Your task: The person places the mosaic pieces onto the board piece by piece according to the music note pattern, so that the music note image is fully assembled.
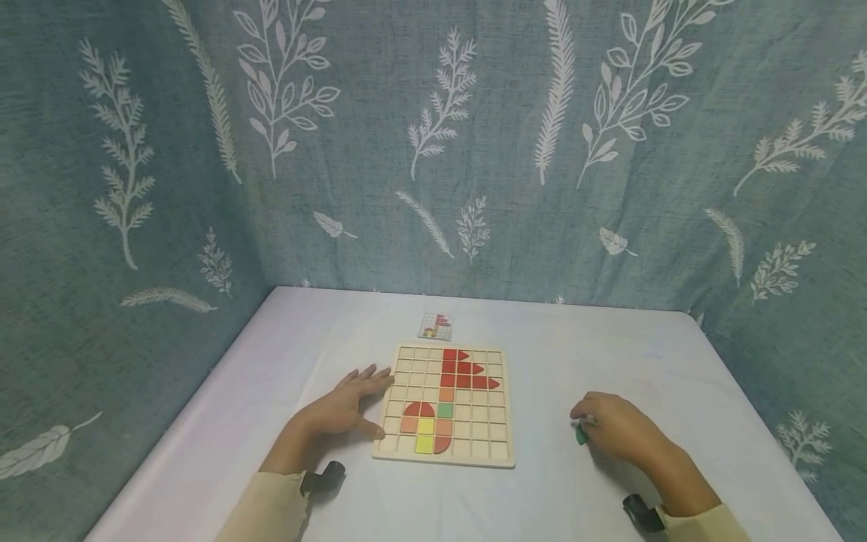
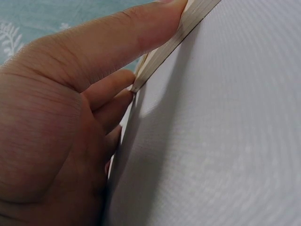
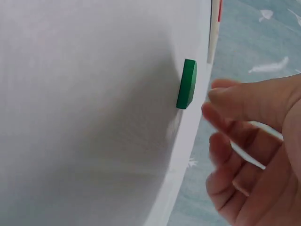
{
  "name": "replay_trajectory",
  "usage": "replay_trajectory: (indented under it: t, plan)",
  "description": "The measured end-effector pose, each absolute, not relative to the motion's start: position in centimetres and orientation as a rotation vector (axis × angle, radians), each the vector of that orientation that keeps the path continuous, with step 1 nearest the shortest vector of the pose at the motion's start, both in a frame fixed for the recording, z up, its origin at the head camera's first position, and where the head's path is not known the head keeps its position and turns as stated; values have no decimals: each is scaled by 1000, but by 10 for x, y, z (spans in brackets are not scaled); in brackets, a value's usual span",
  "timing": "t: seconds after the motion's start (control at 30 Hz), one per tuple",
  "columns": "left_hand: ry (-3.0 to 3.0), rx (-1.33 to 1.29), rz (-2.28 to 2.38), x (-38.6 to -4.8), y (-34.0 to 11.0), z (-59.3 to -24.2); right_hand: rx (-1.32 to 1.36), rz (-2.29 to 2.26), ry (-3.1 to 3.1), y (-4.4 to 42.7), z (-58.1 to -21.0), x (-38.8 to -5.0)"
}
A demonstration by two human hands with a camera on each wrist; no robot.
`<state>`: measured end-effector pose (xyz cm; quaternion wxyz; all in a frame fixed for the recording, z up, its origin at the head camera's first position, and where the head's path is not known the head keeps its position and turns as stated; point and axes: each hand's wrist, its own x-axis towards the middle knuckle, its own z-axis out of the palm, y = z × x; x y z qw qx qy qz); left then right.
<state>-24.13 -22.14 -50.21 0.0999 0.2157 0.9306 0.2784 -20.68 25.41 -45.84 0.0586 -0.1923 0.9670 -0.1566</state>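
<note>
A square wooden grid board [image 1: 479, 430] lies in the middle of the white table in the head view. My left hand [image 1: 342, 406] spreads along its left side, with fingertips and thumb touching the wooden edge [image 2: 160, 59] in the left wrist view. To the right of the board, my right hand [image 1: 616, 425] hovers just above a small green piece [image 1: 581, 434]. In the right wrist view that green piece [image 3: 187, 84] rests on the table, a small gap from the loosely bent fingers. Red, orange, yellow and green pieces fill part of the grid.
A small pattern card [image 1: 436, 327] lies behind the board, printed with similar coloured shapes. White cloth [image 1: 542, 497] covers the table. A teal leaf-print curtain [image 1: 379, 226] stands at the back and both sides.
</note>
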Motion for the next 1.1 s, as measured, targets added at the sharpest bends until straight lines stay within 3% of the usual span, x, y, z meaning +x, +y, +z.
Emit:
replay_trajectory:
  t: [0.27, 1.1]
  plan:
    - [2756, 636, 810, -240, -221, -500, -464, -405, 2861, 254, -461, -211]
    - [2750, 617, 823, -240, -220, -501, -616, -393, 2879, 237, -463, -217]
